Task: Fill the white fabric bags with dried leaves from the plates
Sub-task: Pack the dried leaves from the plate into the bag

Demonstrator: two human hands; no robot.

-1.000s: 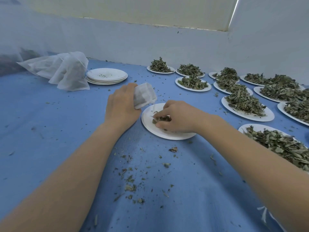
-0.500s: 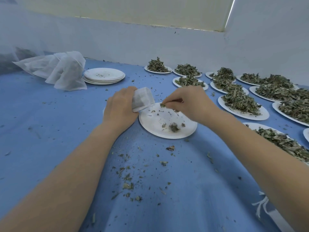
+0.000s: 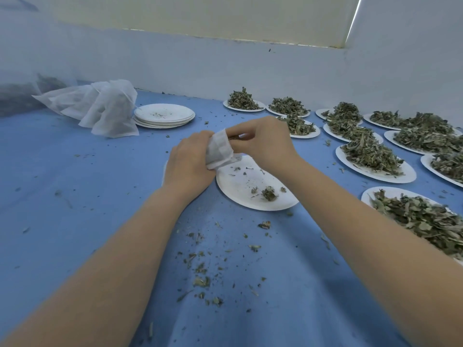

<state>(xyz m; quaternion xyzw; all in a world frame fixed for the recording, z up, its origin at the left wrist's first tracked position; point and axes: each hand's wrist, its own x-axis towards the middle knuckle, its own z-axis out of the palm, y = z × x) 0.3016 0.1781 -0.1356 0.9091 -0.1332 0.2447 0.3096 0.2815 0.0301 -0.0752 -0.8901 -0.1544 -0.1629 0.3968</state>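
The left hand grips a small white bag, fingers curled round its side so the mouth tilts up toward 2 o'clock, where the right hand meets it. The right fingertips are pinched on a few leaves right at the bag's opening, seemingly to push them in. Both hands hover over the far edge of the near plate, probably so that anything spilled lands back on it; only a small clump of scraps is left there, so this plate looks nearly done. Full plates of leaves spread from 1 to 3 o'clock within the right hand's reach. At 10 o'clock lies a heap of bags beside a stack of emptied plates, set on the left hand's side. Crumbs litter the blue cloth at 6 o'clock
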